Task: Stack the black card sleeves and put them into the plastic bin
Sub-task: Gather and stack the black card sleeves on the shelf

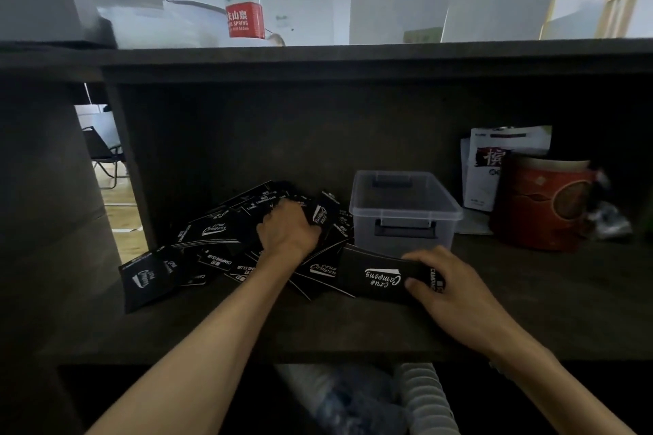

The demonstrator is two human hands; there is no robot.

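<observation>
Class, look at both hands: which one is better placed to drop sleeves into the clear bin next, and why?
Probably the right hand. It grips a gathered stack of black sleeves just in front of the clear plastic bin. The left hand is reaching into the loose pile, farther from the bin.

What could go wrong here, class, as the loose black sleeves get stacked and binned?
The stack in the right hand is gripped at one end only, so it may fan out. The left hand digging in the pile could push sleeves off the shelf edge. The bin looks narrow.
</observation>
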